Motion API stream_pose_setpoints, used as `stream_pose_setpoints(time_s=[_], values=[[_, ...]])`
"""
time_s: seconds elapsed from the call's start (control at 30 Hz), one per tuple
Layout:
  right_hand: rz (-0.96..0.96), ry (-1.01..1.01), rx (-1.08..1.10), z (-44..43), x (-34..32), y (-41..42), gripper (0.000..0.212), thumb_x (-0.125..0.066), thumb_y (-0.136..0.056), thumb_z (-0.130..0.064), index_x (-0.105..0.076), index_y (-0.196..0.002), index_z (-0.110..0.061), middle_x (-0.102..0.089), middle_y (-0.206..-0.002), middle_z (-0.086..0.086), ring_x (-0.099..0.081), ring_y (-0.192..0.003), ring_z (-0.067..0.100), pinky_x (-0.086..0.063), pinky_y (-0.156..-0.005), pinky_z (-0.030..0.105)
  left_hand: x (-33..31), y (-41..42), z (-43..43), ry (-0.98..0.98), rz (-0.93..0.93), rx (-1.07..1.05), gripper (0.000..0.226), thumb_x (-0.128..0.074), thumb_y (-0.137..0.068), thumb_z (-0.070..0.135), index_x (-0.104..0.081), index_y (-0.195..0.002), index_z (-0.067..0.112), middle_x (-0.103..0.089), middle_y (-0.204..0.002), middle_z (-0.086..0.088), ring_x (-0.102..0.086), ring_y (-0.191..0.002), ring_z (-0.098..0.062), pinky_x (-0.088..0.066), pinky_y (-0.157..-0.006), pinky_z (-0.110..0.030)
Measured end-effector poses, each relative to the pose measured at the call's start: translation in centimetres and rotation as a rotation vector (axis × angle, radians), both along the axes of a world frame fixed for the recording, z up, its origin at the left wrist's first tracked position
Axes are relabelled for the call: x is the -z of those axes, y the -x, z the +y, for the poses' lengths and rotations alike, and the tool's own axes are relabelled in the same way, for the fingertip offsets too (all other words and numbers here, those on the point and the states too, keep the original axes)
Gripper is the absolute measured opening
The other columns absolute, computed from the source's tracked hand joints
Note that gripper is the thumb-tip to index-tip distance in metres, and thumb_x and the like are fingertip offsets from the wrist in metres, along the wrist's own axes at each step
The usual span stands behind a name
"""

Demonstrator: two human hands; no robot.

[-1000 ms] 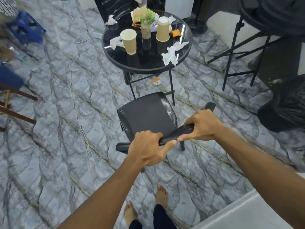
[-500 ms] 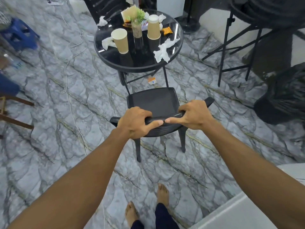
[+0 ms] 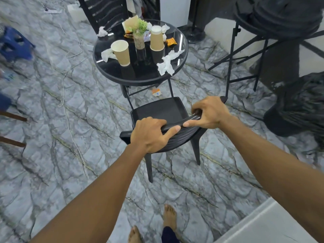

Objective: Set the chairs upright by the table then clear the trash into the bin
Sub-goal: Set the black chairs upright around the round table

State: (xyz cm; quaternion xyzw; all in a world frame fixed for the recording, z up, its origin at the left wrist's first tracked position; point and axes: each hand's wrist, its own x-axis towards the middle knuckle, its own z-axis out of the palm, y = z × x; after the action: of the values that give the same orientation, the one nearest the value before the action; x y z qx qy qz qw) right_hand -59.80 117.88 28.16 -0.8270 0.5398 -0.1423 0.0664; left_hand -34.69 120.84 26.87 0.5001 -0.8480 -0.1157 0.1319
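A black plastic chair (image 3: 157,111) stands upright on its legs just in front of the round black glass table (image 3: 112,74). My left hand (image 3: 149,134) and my right hand (image 3: 210,113) both grip the top of its backrest. On the table sit an upright paper cup (image 3: 121,52), an upturned paper cup (image 3: 157,40), crumpled tissues (image 3: 166,63), snack wrappers (image 3: 171,41) and a small plant vase (image 3: 139,34). A second black chair (image 3: 105,13) stands behind the table. A bin lined with a black bag (image 3: 298,109) is at the right.
A small wrapper (image 3: 156,92) lies on the marble floor under the table. A black folding stand (image 3: 245,55) is at the back right, a blue stool (image 3: 15,46) at the far left, a white cable (image 3: 64,85) across the floor. My bare feet (image 3: 169,218) are below.
The chair has gone from tipped back to standing on its legs and has moved closer to the table. Both hands kept their hold on the backrest.
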Motion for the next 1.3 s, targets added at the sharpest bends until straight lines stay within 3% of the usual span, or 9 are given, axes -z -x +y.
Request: stream_pose_setpoints(time_s=[0.2,0.3,0.4,0.6,0.7,0.77,1.03,1.17,1.3], values=[[0.152,-0.126,-0.055,2.6,0.9,0.7,0.092,-0.027,-0.06,-0.104,-0.064,-0.061,-0.02,-0.054,-0.048,0.003,-0.051,-0.051,0.023,-0.039,-0.052,0.036,0.5,-0.1,1.4,-0.063,-0.025,0.077,0.073,-0.027,-0.089,0.081,-0.042,-0.056,0.018,-0.044,-0.05,0.002,-0.046,-0.053,-0.02,-0.039,-0.057,-0.038],[0.186,-0.146,-0.086,3.8,1.3,1.0,0.066,-0.045,-0.069,-0.081,-0.062,-0.06,-0.018,-0.057,-0.049,0.0,-0.049,-0.05,0.024,-0.035,-0.05,0.031,1.0,0.1,3.5,-0.066,-0.031,0.038,0.07,-0.028,-0.089,0.08,-0.038,-0.054,0.02,-0.041,-0.048,0.003,-0.045,-0.05,-0.02,-0.039,-0.054,-0.037],[0.089,-0.105,-0.114,3.2,0.7,0.6,0.047,-0.038,-0.066,-0.053,-0.058,-0.052,-0.013,-0.05,-0.042,0.008,-0.033,-0.043,0.024,-0.018,-0.048,0.02,1.1,0.2,4.5,-0.061,0.016,-0.082,0.07,-0.027,-0.088,0.081,-0.037,-0.056,0.02,-0.04,-0.047,0.003,-0.044,-0.048,-0.019,-0.032,-0.053,-0.033],[0.095,-0.053,-0.084,0.6,0.1,1.3,0.038,-0.053,-0.073,-0.047,-0.056,-0.054,-0.014,-0.053,-0.046,0.006,-0.041,-0.045,0.025,-0.014,-0.048,0.019,0.6,1.6,3.6,-0.057,0.078,-0.198,0.071,-0.03,-0.088,0.08,-0.039,-0.057,0.018,-0.042,-0.047,0.002,-0.045,-0.049,-0.018,-0.026,-0.055,-0.032],[0.094,-0.179,-0.012,1.0,0.5,2.8,0.042,-0.074,-0.062,-0.07,-0.059,-0.063,-0.032,-0.058,-0.054,-0.003,-0.055,-0.056,0.021,-0.031,-0.051,0.029,0.1,4.3,2.0,-0.116,0.066,-0.128,0.07,-0.037,-0.088,0.08,-0.041,-0.055,0.017,-0.045,-0.05,0.002,-0.048,-0.054,-0.019,-0.028,-0.058,-0.035],[0.006,-0.219,0.001,1.5,0.2,3.6,0.052,-0.067,-0.054,-0.089,-0.065,-0.071,-0.04,-0.057,-0.053,-0.007,-0.052,-0.054,0.014,-0.032,-0.053,0.028,0.0,5.8,1.3,-0.143,0.064,-0.101,0.07,-0.036,-0.086,0.08,-0.044,-0.056,0.017,-0.048,-0.052,0.002,-0.049,-0.058,-0.02,-0.028,-0.059,-0.036],[-0.025,-0.217,0.031,0.7,0.6,3.8,0.097,-0.032,-0.047,-0.107,-0.077,-0.072,-0.025,-0.062,-0.054,0.003,-0.053,-0.056,0.021,-0.034,-0.054,0.031,0.1,6.1,0.4,-0.312,0.101,-0.055,0.077,-0.035,-0.085,0.085,-0.04,-0.056,0.014,-0.045,-0.052,0.001,-0.047,-0.054,-0.023,-0.028,-0.056,-0.036],[-0.048,-0.293,0.026,0.5,0.1,5.2,0.094,-0.04,-0.045,-0.107,-0.076,-0.073,-0.025,-0.063,-0.057,0.005,-0.054,-0.058,0.023,-0.039,-0.056,0.034,-0.2,7.2,1.0,-0.301,0.148,-0.059,0.059,-0.041,-0.092,0.072,-0.056,-0.065,0.022,-0.054,-0.057,0.002,-0.053,-0.061,-0.019,-0.033,-0.061,-0.037],[-0.048,-0.311,-0.017,1.0,-0.3,4.5,0.077,-0.049,-0.059,-0.098,-0.077,-0.075,-0.028,-0.06,-0.054,0.001,-0.052,-0.054,0.019,-0.034,-0.054,0.028,-0.8,6.4,0.8,-0.435,0.185,-0.019,0.053,-0.039,-0.088,0.083,-0.061,-0.072,0.037,-0.059,-0.064,0.005,-0.058,-0.068,-0.017,-0.042,-0.064,-0.038]])
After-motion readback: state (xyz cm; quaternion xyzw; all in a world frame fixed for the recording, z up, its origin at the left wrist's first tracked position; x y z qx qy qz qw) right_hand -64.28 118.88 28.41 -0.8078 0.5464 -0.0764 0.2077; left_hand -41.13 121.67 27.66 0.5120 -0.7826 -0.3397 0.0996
